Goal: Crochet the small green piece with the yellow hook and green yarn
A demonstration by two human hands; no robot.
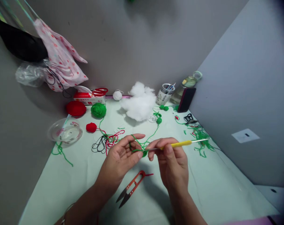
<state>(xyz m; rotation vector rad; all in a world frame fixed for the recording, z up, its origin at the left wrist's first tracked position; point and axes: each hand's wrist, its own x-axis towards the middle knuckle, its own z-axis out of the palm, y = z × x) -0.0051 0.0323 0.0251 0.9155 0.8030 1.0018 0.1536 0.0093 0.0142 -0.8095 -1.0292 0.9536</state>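
Note:
Between thumb and fingers my left hand [122, 156] pinches a small green crochet piece [145, 153], with green yarn [137, 142] running over its fingers. My right hand [172, 162] is closed round a crochet hook [180, 144] with a yellow handle. The hook's metal tip reaches left to the green piece; whether it is through a stitch I cannot tell. Below the hands, orange thread snips [132, 187] lie on the table, blades toward the lower left, a bit of red yarn at their loop end.
White stuffing [139, 101] is heaped at the back. To its left are a green yarn ball [98, 110], red yarn balls [76, 108] and a clear plastic bowl [65, 131]. Green yarn scraps [202, 139], a phone [186, 100] and a pen cup [165, 94] are on the right.

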